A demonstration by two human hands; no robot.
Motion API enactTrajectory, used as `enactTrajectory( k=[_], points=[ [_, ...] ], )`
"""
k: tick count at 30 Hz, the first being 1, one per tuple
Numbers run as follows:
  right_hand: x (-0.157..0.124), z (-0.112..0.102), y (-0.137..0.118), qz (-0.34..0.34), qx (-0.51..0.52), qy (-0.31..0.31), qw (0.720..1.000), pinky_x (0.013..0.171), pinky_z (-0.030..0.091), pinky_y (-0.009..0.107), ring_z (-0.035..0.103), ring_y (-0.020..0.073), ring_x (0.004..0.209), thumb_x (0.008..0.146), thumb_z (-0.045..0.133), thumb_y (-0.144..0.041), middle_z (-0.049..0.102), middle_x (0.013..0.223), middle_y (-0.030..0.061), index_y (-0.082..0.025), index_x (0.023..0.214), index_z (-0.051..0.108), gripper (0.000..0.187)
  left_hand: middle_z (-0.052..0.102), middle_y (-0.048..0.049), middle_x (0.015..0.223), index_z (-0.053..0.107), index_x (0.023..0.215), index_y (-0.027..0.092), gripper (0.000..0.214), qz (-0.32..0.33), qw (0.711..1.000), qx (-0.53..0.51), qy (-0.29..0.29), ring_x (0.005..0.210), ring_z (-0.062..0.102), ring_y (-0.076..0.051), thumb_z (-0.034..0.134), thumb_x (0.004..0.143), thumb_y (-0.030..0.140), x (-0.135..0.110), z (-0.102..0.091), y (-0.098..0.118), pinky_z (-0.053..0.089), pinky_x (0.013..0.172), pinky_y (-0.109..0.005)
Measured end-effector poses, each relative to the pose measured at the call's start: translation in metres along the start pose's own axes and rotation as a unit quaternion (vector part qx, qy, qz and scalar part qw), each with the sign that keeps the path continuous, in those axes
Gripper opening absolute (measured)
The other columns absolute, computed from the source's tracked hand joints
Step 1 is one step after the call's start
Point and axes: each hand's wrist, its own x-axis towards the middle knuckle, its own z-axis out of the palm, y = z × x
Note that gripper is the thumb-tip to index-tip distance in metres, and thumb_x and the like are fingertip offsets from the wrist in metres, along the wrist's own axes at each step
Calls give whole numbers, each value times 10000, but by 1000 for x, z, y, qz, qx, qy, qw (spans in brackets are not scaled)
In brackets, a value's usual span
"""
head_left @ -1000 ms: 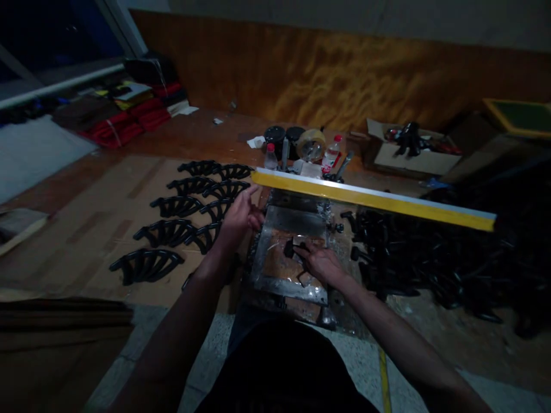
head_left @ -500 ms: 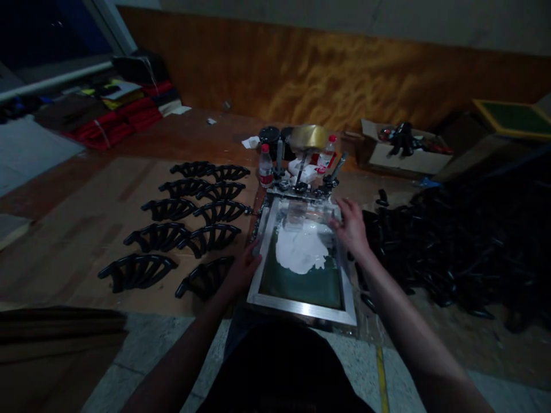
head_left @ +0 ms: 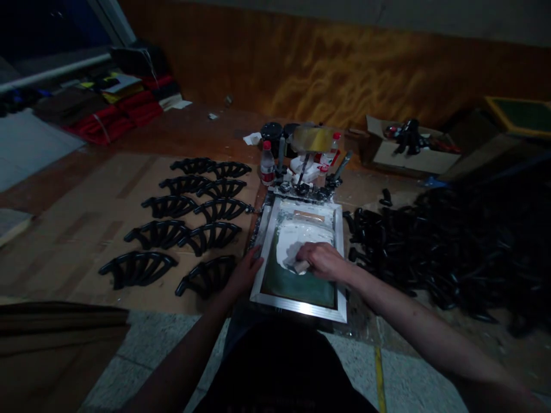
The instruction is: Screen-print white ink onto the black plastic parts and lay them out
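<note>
- Right hand (head_left: 322, 261) is curled shut on a small pale scraper (head_left: 301, 266), which presses down on the mesh at the near edge of the white ink (head_left: 297, 236).
- Ink covers the far half of the mesh, while the near half shows bare dark green.
- Around them the screen frame (head_left: 301, 307) lies flat, with its far end caught in a clamp (head_left: 306, 187).
- Left hand (head_left: 247, 272) lies against the frame's left rail near the near corner. It is too dim to tell whether the fingers grip the rail or only lean on it.
- As for progress, the stroke looks part-way through, with the bare near mesh not yet crossed.
- Two columns of black fan-shaped pieces (head_left: 189, 221) lie spaced out on cardboard (head_left: 86, 229) to the left and look finished. The heap of black parts (head_left: 451, 252) on the right is far bigger, so most of the work seems to lie ahead.
- For room, the rails bound the scraper on the left, right and near sides.
- Bottles (head_left: 267, 166) and a tape roll (head_left: 314, 137) crowd the far end.
- To the right, the heap sits just beside the frame and close to the right forearm.
- Left of the frame, the nearest laid-out piece sits just beside the left hand.
</note>
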Motion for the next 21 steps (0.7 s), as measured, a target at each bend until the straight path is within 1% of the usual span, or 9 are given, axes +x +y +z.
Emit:
enactTrajectory(
  k=[2, 4, 7, 9, 12, 14, 16, 18, 21],
  points=[
    [1, 2, 0, 34, -11, 30, 999, 756, 420, 274, 611, 210, 959, 803, 579, -144, 701, 978, 67, -191, 947, 674, 179, 698, -132, 1166, 433, 1452, 103, 640, 4, 1000, -4, 0, 1032, 661, -250, 480, 886, 399, 0, 1, 0, 514, 924, -378],
    [2, 12, -4, 59, -36, 69, 995, 765, 426, 291, 604, 220, 969, 848, 540, -152, 698, 1019, 99, -174, 1009, 669, 207, 706, -128, 1126, 445, 1440, 97, 639, 8, 1000, -4, 6, 992, 666, -246, 481, 880, 402, -1, 1, 1, 520, 901, -378],
    [-3, 29, -10, 26, -36, 78, 996, 769, 440, 300, 613, 219, 946, 860, 513, -135, 691, 1067, 122, -156, 1077, 660, 263, 715, -115, 1056, 460, 1428, 105, 634, 3, 1000, -9, 11, 938, 669, -242, 493, 871, 403, -2, 1, 4, 525, 869, -381],
    [-4, 30, -10, 24, -1, 75, 997, 762, 446, 282, 630, 206, 930, 856, 524, -147, 701, 1035, 94, -169, 1060, 668, 251, 719, -102, 1014, 470, 1420, 108, 627, -3, 1000, -18, 9, 908, 668, -234, 498, 866, 401, -4, 1, 6, 526, 849, -372],
    [11, 7, -1, 98, 38, 115, 988, 780, 452, 272, 644, 208, 986, 887, 553, -231, 705, 1096, 62, -212, 1170, 646, 298, 719, -86, 950, 458, 1428, 104, 664, -8, 1000, -24, -2, 839, 661, -221, 513, 853, 431, -7, -3, 12, 531, 799, -360],
    [26, -17, 10, 157, 33, 145, 976, 810, 459, 290, 639, 225, 1033, 900, 584, -315, 691, 1181, 64, -249, 1335, 560, 441, 718, -85, 951, 441, 1445, 114, 713, -1, 999, -30, -10, 829, 657, -222, 535, 837, 475, -10, -9, 20, 532, 780, -358],
    [36, -42, 25, 208, 16, 166, 964, 815, 469, 313, 645, 245, 1023, 889, 615, -386, 691, 1195, 70, -278, 1425, 486, 562, 717, -94, 1010, 484, 1419, 132, 712, 20, 999, -37, -3, 890, 654, -235, 538, 829, 528, -14, -17, 34, 528, 804, -359],
    [30, -62, 48, 255, 10, 212, 943, 785, 481, 323, 663, 249, 945, 888, 612, -422, 717, 1129, 74, -275, 1407, 519, 548, 712, -93, 1051, 595, 1311, 147, 638, 35, 998, -39, 16, 942, 645, -242, 486, 852, 577, -17, -26, 54, 523, 823, -356],
    [-2, -70, 91, 321, 11, 336, 885, 697, 489, 280, 670, 205, 777, 933, 525, -353, 748, 940, 94, -159, 1230, 663, 381, 713, -66, 943, 702, 1097, 172, 583, 51, 996, -48, 53, 867, 649, -227, 376, 900, 613, -16, -36, 90, 530, 768, -341]
  ],
)
